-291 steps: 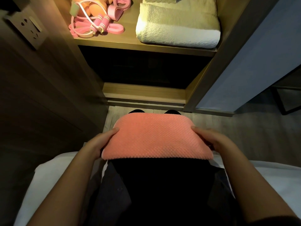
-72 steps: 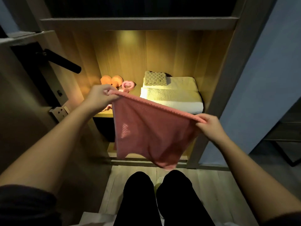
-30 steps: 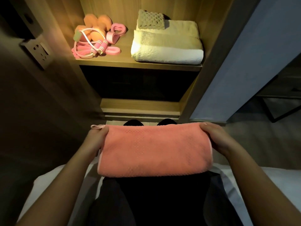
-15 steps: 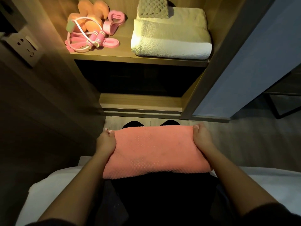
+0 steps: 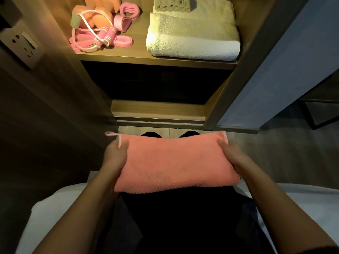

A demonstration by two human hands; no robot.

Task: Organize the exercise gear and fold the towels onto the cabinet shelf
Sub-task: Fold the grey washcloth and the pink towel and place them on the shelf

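A: Status?
B: Left grip (image 5: 115, 156) and right grip (image 5: 231, 157) each clamp one end of the folded pink towel (image 5: 174, 162), which lies flat between them. Cabinet shelf (image 5: 156, 58) is ahead of both.

My left hand (image 5: 115, 154) and right hand (image 5: 232, 155) are bare, the forearms also. A dark sleeve edge (image 5: 329, 249) shows at the lower right corner. I wear black trousers (image 5: 179, 217), a dark grey-blue top (image 5: 126, 230) which lies open beside both thighs, and black footwear (image 5: 150, 134).
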